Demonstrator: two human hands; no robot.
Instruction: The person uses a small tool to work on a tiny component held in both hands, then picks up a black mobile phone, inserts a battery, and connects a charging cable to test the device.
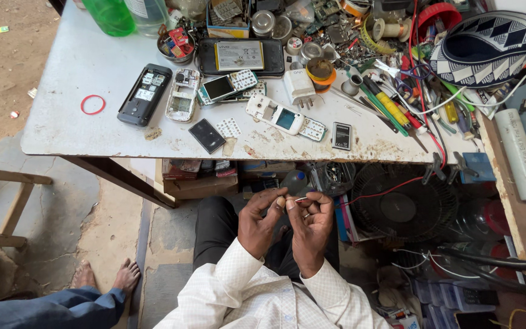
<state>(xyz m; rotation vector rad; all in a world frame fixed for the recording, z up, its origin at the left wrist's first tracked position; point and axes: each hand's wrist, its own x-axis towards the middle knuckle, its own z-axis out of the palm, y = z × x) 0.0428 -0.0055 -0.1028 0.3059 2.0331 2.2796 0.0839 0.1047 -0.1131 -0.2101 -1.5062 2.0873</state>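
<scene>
Head camera, steep downward look, hands (284, 222) near, worktable (86, 67) beyond.

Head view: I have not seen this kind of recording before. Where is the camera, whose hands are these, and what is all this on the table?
There is no machine here. The single picture comes from a camera worn on a person's head, looking down past white checked sleeves at their own two bare hands. The left hand and right hand meet in front of the lap, pinching a small part joined to a thin red wire; what the part is cannot be told. Ahead stands a worn white table strewn with opened mobile phones, among them a black phone body and a white phone shell, plus a flat grey battery, a red rubber ring and a heap of tools. At lower left are another person's bare feet.
</scene>
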